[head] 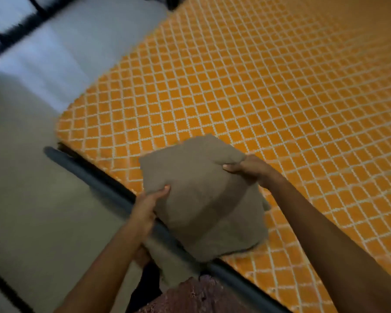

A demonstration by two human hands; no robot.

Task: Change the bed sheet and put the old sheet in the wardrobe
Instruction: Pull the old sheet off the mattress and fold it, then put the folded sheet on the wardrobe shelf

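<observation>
Head cam: left hand (148, 205) & right hand (250, 169) both pinch edges of a folded grey-brown sheet (203, 199), held just over the bed's near edge; mattress (269, 91) looks bare, so prob spreading, tucking & wardrobe trip all remain

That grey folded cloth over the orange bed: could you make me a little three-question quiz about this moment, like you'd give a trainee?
1. True or false: the grey folded sheet lies spread flat across the whole mattress.
2. Which hand pinches the sheet's far corner? A) left hand B) right hand C) neither
3. Fill in: the mattress cover is orange with a white ____ pattern.

Key
1. False: it is a folded bundle held over the bed frame rail at the near edge.
2. B; the left hand grips the near left edge.
3. Diamond lattice.
</observation>
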